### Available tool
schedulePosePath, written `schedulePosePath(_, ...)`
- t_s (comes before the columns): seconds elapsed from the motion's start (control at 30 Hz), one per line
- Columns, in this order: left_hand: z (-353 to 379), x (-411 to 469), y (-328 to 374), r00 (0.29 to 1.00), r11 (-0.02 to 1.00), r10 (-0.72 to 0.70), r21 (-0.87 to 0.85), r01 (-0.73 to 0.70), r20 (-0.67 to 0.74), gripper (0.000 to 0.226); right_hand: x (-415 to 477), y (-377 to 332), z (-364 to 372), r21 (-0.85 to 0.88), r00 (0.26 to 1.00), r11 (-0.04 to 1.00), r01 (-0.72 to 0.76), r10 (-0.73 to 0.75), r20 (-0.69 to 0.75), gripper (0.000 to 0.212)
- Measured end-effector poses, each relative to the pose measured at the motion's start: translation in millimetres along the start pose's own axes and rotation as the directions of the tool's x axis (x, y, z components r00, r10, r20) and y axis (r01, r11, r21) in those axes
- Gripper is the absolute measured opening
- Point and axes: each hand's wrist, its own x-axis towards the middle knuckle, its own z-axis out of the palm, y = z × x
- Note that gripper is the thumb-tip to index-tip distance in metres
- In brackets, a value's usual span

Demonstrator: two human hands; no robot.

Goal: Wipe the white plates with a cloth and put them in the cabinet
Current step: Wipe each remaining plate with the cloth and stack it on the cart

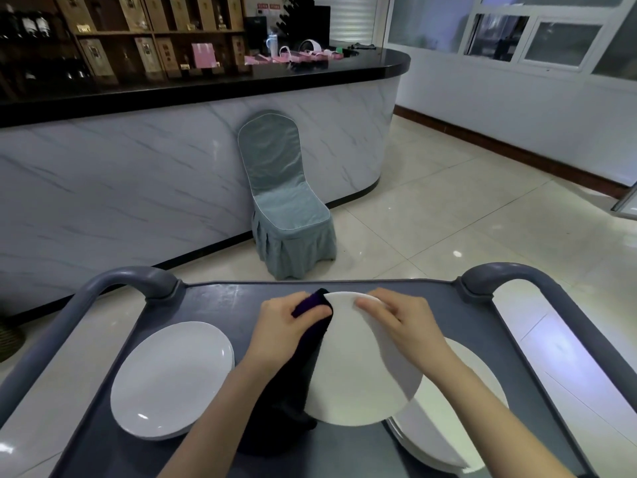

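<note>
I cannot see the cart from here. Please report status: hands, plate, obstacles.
Left hand grips dark cloth on raised plate. Right hand holds its far rim. On cart: left stack, right stack partly under raised plate.

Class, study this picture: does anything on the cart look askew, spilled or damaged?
Nothing is spilled or broken. The only tilted thing is the white plate, held above the cart by the right hand while the left hand grips a dark cloth against its rim. The left plate stack and right plate stack lie flat.
</note>
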Motion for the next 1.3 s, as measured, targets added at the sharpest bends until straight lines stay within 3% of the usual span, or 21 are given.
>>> schedulePosePath(0.13, 3.3, -15.4, -15.0, 0.965, 0.963, -0.189, -0.227, 0.146, -0.181, 0.02, -7.6, 9.7, 0.8, 0.211, 0.959, 0.968, -0.136, 0.182, -0.216, 0.03)
schedulePosePath(0.2, 0.9, -15.9, -17.3, 0.957, 0.961, -0.214, -0.216, 0.171, -0.194, 0.025, -10.0, 12.2, 2.1, 0.254, 0.934, 0.95, -0.18, 0.246, -0.259, 0.034)
schedulePosePath(0.3, -7.5, -6.4, -6.9, 0.991, 0.992, -0.091, -0.096, 0.081, -0.103, 0.02, -8.5, 11.9, 3.5, 0.171, 0.972, 0.978, -0.121, 0.152, -0.178, 0.042)
schedulePosePath(0.43, -9.0, 1.8, 6.7, 0.981, 0.976, 0.06, 0.197, -0.096, 0.185, 0.026, -5.3, 4.7, 15.7, -0.016, 0.999, 1.0, 0.01, -0.009, 0.052, 0.044)
schedulePosePath(0.47, -8.8, -0.4, 6.2, 0.982, 0.975, 0.056, 0.202, -0.092, 0.18, 0.024, -6.1, 4.8, 16.3, 0.004, 0.999, 1.0, 0.01, -0.011, 0.043, 0.044)
schedulePosePath(0.53, -9.8, -7.9, -0.7, 0.999, 0.998, -0.003, 0.07, 0.0, 0.033, 0.016, -10.1, 7.0, 13.8, 0.128, 0.995, 0.991, -0.039, 0.05, -0.082, 0.034)
schedulePosePath(0.6, -9.5, -17.9, -11.1, 0.98, 0.984, -0.143, -0.13, 0.125, -0.14, 0.016, -14.9, 11.6, 14.7, 0.242, 0.956, 0.963, -0.116, 0.174, -0.234, 0.028)
schedulePosePath(0.67, -8.1, -24.8, -20.2, 0.948, 0.957, -0.246, -0.208, 0.204, -0.202, 0.026, -16.6, 14.0, 18.9, 0.283, 0.92, 0.94, -0.189, 0.271, -0.284, 0.028)
schedulePosePath(0.77, -13.5, -21.9, -24.1, 0.97, 0.977, -0.191, -0.126, 0.173, -0.149, 0.03, -14.9, 15.8, 19.0, 0.205, 0.962, 0.965, -0.165, 0.203, -0.185, 0.032)
schedulePosePath(0.87, -18.1, -7.4, -14.6, 0.996, 0.997, -0.076, 0.023, 0.075, 0.056, 0.015, -8.1, 9.0, 20.8, 0.06, 0.998, 0.996, -0.063, 0.063, -0.001, 0.03)
schedulePosePath(0.93, -15.2, -1.5, -7.4, 0.983, 0.993, -0.019, 0.118, -0.003, 0.184, 0.016, -2.9, 3.1, 25.0, -0.041, 0.997, 0.999, 0.01, -0.007, 0.083, 0.028)
schedulePosePath(0.97, -14.3, -0.4, -6.1, 0.983, 0.993, -0.017, 0.117, -0.004, 0.182, 0.017, -0.4, 1.1, 23.6, -0.037, 0.997, 0.999, 0.017, -0.014, 0.069, 0.027)
schedulePosePath(1.03, -15.2, -0.9, -8.0, 0.996, 0.997, -0.083, -0.003, 0.083, 0.036, 0.018, 2.1, 0.9, 17.5, 0.038, 0.996, 0.998, -0.044, 0.046, -0.075, 0.03)
schedulePosePath(1.1, -11.9, -5.5, -14.7, 0.955, 0.949, -0.255, -0.228, 0.218, -0.15, 0.024, -0.8, 0.7, 19.6, 0.255, 0.922, 0.956, -0.148, 0.226, -0.314, 0.041)
schedulePosePath(1.17, 0.2, -9.7, -17.3, 0.856, 0.854, -0.443, -0.416, 0.313, -0.265, 0.035, -9.0, -1.9, 40.2, 0.576, 0.765, 0.798, -0.177, 0.48, -0.43, 0.046)
schedulePosePath(1.23, 11.0, -13.5, -19.1, 0.785, 0.809, -0.527, -0.476, 0.345, -0.326, 0.047, -18.8, 0.9, 63.4, 0.777, 0.639, 0.6, -0.192, 0.677, -0.365, 0.042)
schedulePosePath(1.3, 12.8, -15.8, -22.3, 0.787, 0.824, -0.513, -0.454, 0.34, -0.341, 0.05, -25.6, 9.3, 70.8, 0.8, 0.631, 0.541, -0.261, 0.723, -0.282, 0.037)
